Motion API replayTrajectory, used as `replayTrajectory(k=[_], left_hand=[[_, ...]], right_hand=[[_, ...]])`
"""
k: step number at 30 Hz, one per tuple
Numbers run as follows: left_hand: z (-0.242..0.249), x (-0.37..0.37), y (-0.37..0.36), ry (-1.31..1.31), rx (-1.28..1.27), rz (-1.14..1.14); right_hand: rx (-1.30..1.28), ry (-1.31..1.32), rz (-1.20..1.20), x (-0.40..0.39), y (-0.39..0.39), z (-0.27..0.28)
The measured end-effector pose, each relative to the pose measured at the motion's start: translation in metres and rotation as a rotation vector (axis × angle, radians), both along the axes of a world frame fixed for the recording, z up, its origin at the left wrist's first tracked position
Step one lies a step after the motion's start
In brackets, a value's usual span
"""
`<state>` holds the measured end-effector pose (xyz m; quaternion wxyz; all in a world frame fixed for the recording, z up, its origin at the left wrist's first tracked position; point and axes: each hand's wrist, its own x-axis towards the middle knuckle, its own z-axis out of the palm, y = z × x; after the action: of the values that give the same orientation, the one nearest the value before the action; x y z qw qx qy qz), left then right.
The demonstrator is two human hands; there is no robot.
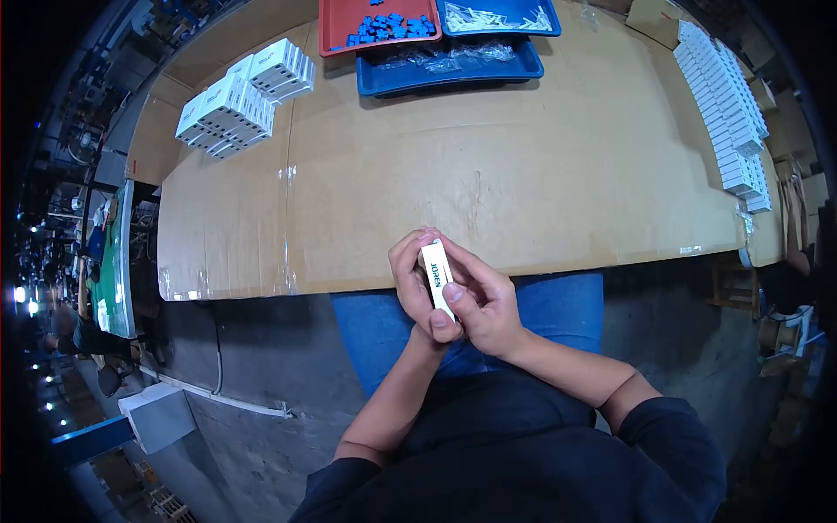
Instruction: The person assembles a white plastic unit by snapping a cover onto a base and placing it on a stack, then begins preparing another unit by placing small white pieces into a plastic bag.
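A small white box-shaped piece (434,266) with dark lettering on its face is held upright-looking between both hands, just off the table's near edge above my lap. My left hand (410,279) wraps its left side, the thumb at the lower end. From the right, my right hand (490,305) closes round it, with its thumb pressed on the face near the lower end. Fingers hide the piece's sides and back, so whether anything else is between them cannot be seen.
The cardboard-covered table (392,192) carries stacked white blocks (227,109) at the left and long rows of similar white pieces (719,113) at the right. At the back, a red tray (336,26) holds blue parts; a blue tray (453,85) holds clear bits; another blue tray (549,26) holds white parts.
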<state>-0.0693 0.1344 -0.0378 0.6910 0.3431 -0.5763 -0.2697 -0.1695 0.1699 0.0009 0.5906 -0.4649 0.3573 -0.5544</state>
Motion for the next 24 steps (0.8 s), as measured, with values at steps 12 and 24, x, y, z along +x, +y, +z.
replayTrajectory(k=[12, 24], left_hand=[[0.003, 0.001, 0.005, 0.059, 0.103, -0.047], [0.003, 0.007, -0.010, -0.083, 0.211, -0.190]], right_hand=[[-0.179, 0.251, -0.061, -0.001, 0.000, -0.002], [0.188, 0.022, 0.050, -0.023, -0.020, -0.006]])
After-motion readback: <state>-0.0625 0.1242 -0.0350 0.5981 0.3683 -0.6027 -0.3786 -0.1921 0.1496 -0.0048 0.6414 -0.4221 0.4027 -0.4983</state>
